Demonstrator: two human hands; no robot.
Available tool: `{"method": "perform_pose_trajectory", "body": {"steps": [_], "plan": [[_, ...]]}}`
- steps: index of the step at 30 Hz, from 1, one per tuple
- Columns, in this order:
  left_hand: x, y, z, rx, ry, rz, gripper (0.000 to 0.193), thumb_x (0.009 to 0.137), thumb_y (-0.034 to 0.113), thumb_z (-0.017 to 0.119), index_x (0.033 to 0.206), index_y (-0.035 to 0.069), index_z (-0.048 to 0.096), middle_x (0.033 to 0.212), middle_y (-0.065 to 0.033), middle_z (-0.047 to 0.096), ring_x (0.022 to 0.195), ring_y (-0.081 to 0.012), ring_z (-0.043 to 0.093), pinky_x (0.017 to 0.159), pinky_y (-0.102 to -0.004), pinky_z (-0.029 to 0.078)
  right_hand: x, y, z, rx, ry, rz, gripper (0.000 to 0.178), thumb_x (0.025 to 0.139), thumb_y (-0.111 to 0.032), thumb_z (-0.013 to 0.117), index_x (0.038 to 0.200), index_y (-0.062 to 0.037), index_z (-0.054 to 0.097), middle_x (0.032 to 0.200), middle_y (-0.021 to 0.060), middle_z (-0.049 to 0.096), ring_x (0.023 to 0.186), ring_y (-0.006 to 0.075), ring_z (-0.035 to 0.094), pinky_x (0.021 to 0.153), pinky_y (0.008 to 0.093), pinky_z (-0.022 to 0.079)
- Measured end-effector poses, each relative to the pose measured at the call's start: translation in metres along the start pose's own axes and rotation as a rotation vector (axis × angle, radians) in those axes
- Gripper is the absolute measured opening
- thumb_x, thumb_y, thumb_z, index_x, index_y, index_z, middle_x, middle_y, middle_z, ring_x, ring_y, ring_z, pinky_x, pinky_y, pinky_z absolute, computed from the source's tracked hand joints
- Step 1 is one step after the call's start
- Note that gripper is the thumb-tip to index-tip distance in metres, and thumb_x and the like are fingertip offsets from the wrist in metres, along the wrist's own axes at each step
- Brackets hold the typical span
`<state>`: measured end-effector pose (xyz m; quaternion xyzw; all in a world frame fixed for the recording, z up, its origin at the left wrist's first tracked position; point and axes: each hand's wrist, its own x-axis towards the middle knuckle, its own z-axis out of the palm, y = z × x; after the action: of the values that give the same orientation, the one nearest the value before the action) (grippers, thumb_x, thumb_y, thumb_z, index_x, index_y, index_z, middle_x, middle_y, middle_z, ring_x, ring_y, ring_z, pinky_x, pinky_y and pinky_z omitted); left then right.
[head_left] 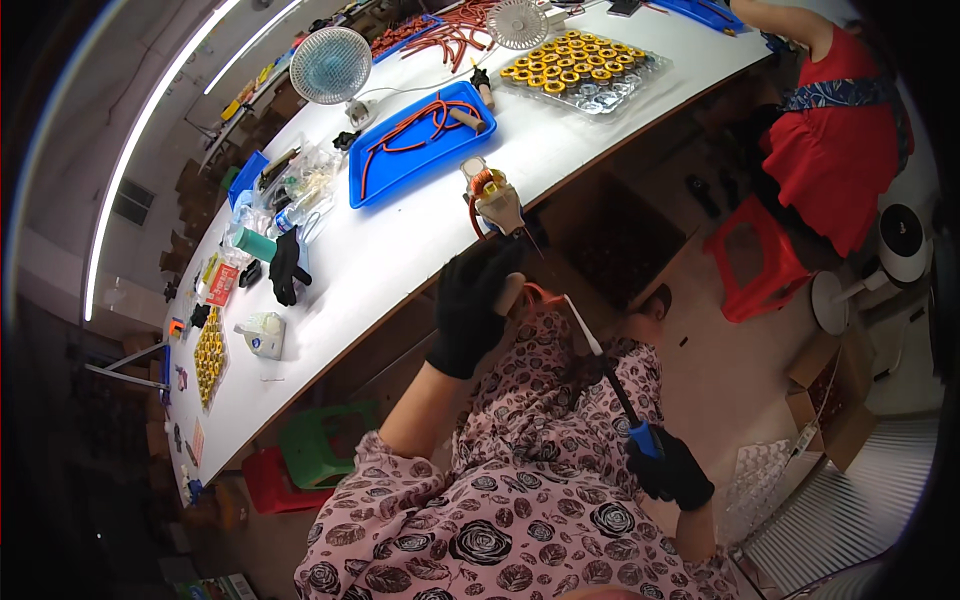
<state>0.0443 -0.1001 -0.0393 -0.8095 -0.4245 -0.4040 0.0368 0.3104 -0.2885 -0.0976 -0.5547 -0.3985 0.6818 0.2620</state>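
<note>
both hands wear black gloves: the left hand is closed around an orange-wound coil part held just off the near edge of the long white table, and the right hand is clenched on the blue handle of a thin black tool, low over the floral-print lap. open floor lies to the right of the table edge, with a red stool standing on it. farther along the smooth tabletop sit a blue plastic tray of orange wires and a clear tray of yellow rings.
</note>
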Motion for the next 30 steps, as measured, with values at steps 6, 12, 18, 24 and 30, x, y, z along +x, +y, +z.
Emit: {"method": "perform_pose_trajectory", "body": {"steps": [6,12,18,24,30], "plan": [[0.064,-0.014,0.002,0.279,-0.413,0.514,0.024,0.074,0.016,0.062,0.098,0.014,0.063,0.073,-0.0049,0.055,0.069,-0.0220,0.056,0.057,-0.0321,0.043,-0.013,-0.017,-0.016,0.182,-0.047,0.102,0.022,0.077,-0.011,0.066,0.095,-0.0049,0.055,0.061,0.0005,0.056,0.042,0.0066,0.048,0.038,0.0233,0.036],[0.115,-0.029,0.000,0.243,-0.464,0.538,0.039,0.070,0.014,0.059,0.109,0.020,0.060,0.087,-0.0002,0.056,0.068,-0.0199,0.052,0.060,-0.0309,0.041,0.013,-0.043,-0.013,-0.001,0.010,-0.241,0.022,0.076,-0.010,0.067,0.093,-0.0048,0.055,0.062,0.0020,0.057,0.046,0.0076,0.053,0.042,0.0221,0.040],[0.067,-0.041,0.000,0.319,-0.549,0.539,0.044,0.072,0.028,0.061,0.113,0.011,0.054,0.091,-0.0063,0.053,0.064,-0.0212,0.052,0.053,-0.0313,0.043,0.050,-0.041,-0.009,0.506,0.156,-0.245,0.018,0.079,-0.001,0.059,0.094,-0.0035,0.050,0.062,0.0045,0.054,0.040,0.0108,0.047,0.036,0.0244,0.037],[0.045,-0.036,0.043,0.350,-0.576,0.343,0.036,0.075,0.036,0.062,0.092,0.005,0.058,0.071,-0.0092,0.052,0.063,-0.0214,0.055,0.051,-0.0298,0.042,0.079,-0.031,-0.003,0.443,0.137,-0.197,0.017,0.080,-0.002,0.059,0.095,-0.0046,0.050,0.067,0.0045,0.055,0.042,0.0110,0.048,0.037,0.0244,0.038],[0.031,-0.050,0.060,0.398,-0.664,0.711,0.025,0.080,0.028,0.056,0.077,0.004,0.060,0.058,-0.0119,0.053,0.053,-0.0264,0.054,0.048,-0.0362,0.044,0.081,-0.026,-0.003,0.531,0.133,-0.204,0.018,0.081,-0.003,0.059,0.096,-0.0051,0.050,0.067,0.0030,0.055,0.043,0.0106,0.049,0.038,0.0243,0.039]]}}
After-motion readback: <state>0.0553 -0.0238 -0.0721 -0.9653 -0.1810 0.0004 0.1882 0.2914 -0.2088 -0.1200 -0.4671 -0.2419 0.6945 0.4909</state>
